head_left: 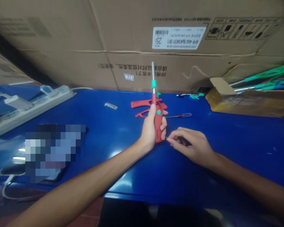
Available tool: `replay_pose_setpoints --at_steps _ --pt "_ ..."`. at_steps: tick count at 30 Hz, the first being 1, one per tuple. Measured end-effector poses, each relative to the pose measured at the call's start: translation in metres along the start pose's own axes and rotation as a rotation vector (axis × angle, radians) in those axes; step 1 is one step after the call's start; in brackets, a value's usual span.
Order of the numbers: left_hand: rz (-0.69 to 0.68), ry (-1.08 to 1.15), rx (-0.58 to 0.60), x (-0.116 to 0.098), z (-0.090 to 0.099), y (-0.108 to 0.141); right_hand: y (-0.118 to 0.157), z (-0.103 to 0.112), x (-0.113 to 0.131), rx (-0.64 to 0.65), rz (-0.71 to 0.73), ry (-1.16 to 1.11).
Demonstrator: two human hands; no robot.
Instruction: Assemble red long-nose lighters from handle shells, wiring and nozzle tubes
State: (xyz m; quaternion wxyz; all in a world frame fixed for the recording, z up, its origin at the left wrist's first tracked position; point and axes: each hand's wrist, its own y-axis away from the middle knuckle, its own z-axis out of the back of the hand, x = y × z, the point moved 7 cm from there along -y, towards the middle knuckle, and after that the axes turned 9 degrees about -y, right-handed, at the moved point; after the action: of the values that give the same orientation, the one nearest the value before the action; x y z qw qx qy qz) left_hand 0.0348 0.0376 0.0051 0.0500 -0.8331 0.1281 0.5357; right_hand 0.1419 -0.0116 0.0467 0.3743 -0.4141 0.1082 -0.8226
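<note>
Here, the left hand (149,129) was closed around the red lighter (158,126); the right hand's (191,145) fingertips pinched a small thin piece (167,137).

The worktop (227,138) is a glossy, deep blue. On it, the lighter (158,126) has a plain red body, a bright green collar and a silver tube, and the loose casing pieces (142,103) are the same red. The screwdriver (185,115) pairs a clear purplish handle with red near the shaft. The cardboard (71,41) is brown with black print, its label (178,37) white with dark lettering. The power strip (30,108) is white.
</note>
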Motion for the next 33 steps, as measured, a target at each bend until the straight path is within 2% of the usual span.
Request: replay_pose_setpoints --at_steps 11,16,26,33 --pt "0.03 0.026 -0.012 0.005 0.0 -0.001 0.002 -0.014 0.008 0.054 0.104 0.113" --pt "-0.013 -0.031 -0.037 0.005 0.003 -0.004 0.002 -0.016 0.01 0.065 0.143 0.151" --pt "0.021 -0.086 -0.03 0.006 0.003 -0.003 -0.001 -0.015 0.009 0.088 0.139 0.061" --pt "0.06 -0.046 -0.006 0.006 0.002 -0.003 -0.005 -0.013 0.004 0.035 0.118 0.016"
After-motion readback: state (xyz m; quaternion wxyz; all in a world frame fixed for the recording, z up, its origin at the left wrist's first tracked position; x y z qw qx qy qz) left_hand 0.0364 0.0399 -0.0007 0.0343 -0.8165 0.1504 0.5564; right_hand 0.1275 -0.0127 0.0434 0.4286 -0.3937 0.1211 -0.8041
